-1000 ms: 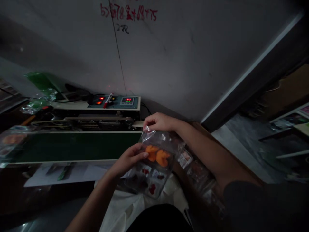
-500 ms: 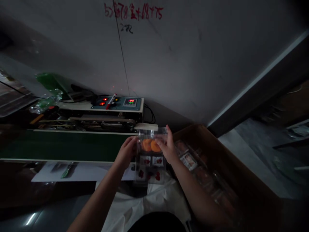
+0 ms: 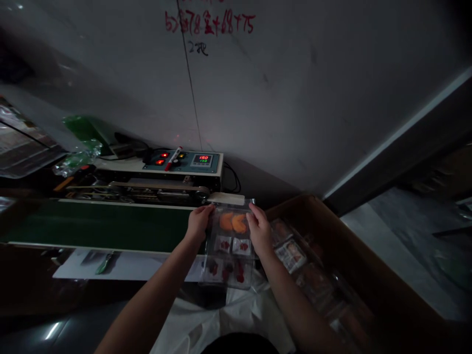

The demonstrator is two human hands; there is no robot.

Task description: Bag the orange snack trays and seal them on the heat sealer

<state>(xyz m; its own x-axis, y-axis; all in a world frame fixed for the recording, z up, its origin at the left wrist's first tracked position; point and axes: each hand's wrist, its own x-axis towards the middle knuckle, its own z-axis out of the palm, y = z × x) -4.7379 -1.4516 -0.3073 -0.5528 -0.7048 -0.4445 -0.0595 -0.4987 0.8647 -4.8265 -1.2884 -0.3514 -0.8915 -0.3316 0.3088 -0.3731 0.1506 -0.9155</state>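
Between my hands is a clear plastic pack [image 3: 228, 268]. Two orange round pieces [image 3: 233, 222] show in its upper part, small white printed sachets [image 3: 242, 246] in the middle, and dark red pieces in the lower part. At the pack's upper left edge, my left hand [image 3: 199, 221] pinches the plastic. My right hand [image 3: 259, 226] grips the upper right edge, thumb on the front. The pack is beside the right end of a sealing machine [image 3: 162, 172] with a green conveyor belt [image 3: 110, 223].
A cardboard box [image 3: 354, 255] with several similar packs [image 3: 293, 255] stands at right. A red-and-white marker [image 3: 173, 158] lies on the machine's control panel, beside a lit display [image 3: 203, 160]. A green-handled tool [image 3: 104, 264] lies on a white surface below the belt.
My right thumb has moved off the orange pieces to the pack's right edge. The pack's front now shows more fully. The view has shifted slightly.
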